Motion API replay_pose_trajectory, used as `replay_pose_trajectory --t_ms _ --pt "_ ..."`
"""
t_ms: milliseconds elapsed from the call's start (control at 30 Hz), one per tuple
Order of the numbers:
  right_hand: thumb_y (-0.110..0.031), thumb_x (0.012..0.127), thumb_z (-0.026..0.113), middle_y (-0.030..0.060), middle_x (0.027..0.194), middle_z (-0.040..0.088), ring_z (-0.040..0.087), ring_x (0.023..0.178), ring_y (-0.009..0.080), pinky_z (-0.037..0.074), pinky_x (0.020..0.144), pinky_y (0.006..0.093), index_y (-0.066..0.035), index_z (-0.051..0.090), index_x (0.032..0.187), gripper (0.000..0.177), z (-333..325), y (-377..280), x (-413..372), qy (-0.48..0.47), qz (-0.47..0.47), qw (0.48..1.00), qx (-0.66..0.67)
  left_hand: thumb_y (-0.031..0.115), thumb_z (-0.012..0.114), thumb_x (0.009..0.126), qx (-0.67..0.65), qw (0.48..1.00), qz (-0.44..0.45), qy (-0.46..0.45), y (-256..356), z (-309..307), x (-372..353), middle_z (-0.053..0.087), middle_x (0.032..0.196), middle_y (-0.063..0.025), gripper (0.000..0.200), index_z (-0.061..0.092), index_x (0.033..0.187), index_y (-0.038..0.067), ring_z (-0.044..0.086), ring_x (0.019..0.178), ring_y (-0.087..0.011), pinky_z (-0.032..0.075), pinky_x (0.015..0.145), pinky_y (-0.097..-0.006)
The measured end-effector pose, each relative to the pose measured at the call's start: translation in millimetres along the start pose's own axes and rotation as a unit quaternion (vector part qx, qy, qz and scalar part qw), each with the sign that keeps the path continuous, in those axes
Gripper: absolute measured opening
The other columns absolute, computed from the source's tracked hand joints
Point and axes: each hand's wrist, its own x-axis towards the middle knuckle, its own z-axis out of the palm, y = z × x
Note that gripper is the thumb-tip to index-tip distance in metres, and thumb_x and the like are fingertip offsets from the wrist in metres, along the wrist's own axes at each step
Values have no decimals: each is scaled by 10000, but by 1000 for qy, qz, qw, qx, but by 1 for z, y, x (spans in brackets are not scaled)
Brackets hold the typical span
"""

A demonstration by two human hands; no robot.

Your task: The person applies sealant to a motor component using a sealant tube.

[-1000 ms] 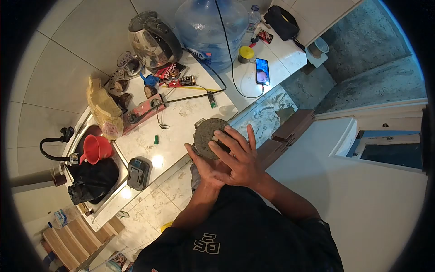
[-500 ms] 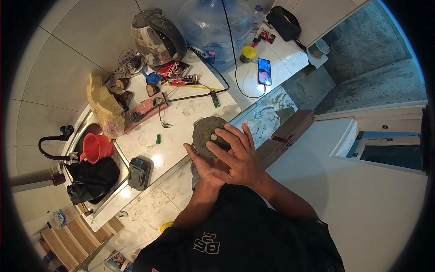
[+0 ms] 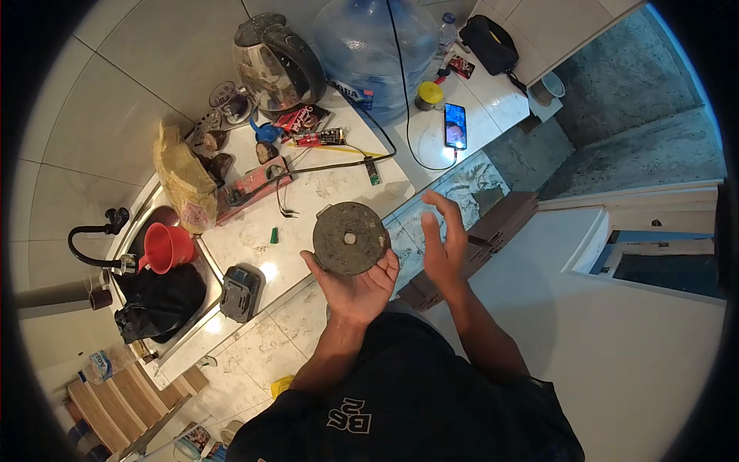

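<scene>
A thick, dusty grey round disc (image 3: 339, 239) with a small pale spot at its middle rests on my left hand (image 3: 359, 292). The thumb lies along its left edge and the fingers curl up at its lower right. What the disc is I cannot make out. Off to the right, apart from the disc, my right hand (image 3: 446, 242) is raised with thumb and forefinger spread and nothing between them. Beyond the disc, a small green piece (image 3: 274, 235) and a black battery pack (image 3: 241, 293) lie on the white countertop (image 3: 323, 185).
At left a sink (image 3: 212, 289) holds a red dipper (image 3: 169, 248) and a black plastic bag (image 3: 162, 304). A kettle (image 3: 273, 65), a large water bottle (image 3: 377, 46) and a phone (image 3: 455, 125) on a cable stand behind. Brown planks (image 3: 493, 239) lean at right.
My right hand has come off the disc and moved right, away from it. The disc's face now shows fully, still held in my left hand. The view has shifted slightly.
</scene>
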Motion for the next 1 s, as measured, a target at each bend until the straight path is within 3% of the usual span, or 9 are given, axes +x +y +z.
replay_pose_trajectory --t_ms 100,267,433,500,633,700,733,833,1000 --pt "-168 893 784 144 1220 639 595 1174 308 459 1020 404 -47 646 1283 431 15 33 10 -13 15 995 -102 779 716 770 -3 1000 10 0 3 3 -3 606 1411 -67 894 562 1435 203 542 1326 -240 472 1065 -433" --pt "-163 820 858 133 1157 639 572 1116 325 465 977 429 -79 674 1248 473 43 45 26 -13 -66 968 -244 766 729 766 -4 1000 19 0 5 4 -4 612 1401 -62 890 562 1433 201 547 1321 -238 478 1056 -432" --pt "-152 840 821 140 1164 649 595 1094 353 472 960 459 -21 686 1152 363 39 46 30 -11 -87 979 -183 773 723 765 -18 1000 25 -1 3 9 -3 618 1398 -58 895 560 1434 202 549 1322 -243 483 1049 -437" --pt "-64 829 804 143 1144 682 650 1037 348 525 900 435 -2 688 1144 342 24 19 28 -31 -23 999 34 797 705 763 -23 1000 20 -8 4 8 -1 618 1403 -62 909 557 1436 205 552 1321 -247 487 1045 -439" --pt "10 839 772 171 1159 697 704 1014 326 562 850 395 6 688 1153 325 -13 -57 31 -151 50 987 -7 826 669 770 -35 999 9 2 3 12 5 618 1405 -62 929 554 1438 190 557 1316 -252 486 1051 -441" --pt "-5 829 796 162 1089 712 711 953 312 569 811 388 -6 686 1173 361 -21 -70 35 -163 -166 964 -126 952 469 786 -49 998 6 35 3 12 8 622 1386 -91 1024 549 1438 167 606 1219 -279 488 1050 -448" --pt "-15 809 819 153 1018 721 714 881 307 567 761 377 -27 691 1185 398 -23 -74 36 -157 -192 958 -141 952 469 786 -49 998 2 34 2 12 10 622 1386 -91 1024 549 1438 167 606 1219 -279 488 1050 -448" --pt "-27 797 832 142 950 723 707 818 310 561 715 375 -35 690 1155 385 -29 -88 32 -196 -138 956 -167 956 465 787 -38 998 -4 54 0 11 13 610 1397 -99 1039 544 1445 155 598 1209 -290 492 1042 -456" --pt "-70 791 835 138 906 713 697 798 318 565 684 397 -36 679 1110 357 -27 -93 35 -205 -179 948 -163 974 441 777 17 999 -20 34 -4 13 17 587 1409 -118 1090 528 1467 136 579 1209 -328 484 1037 -456"
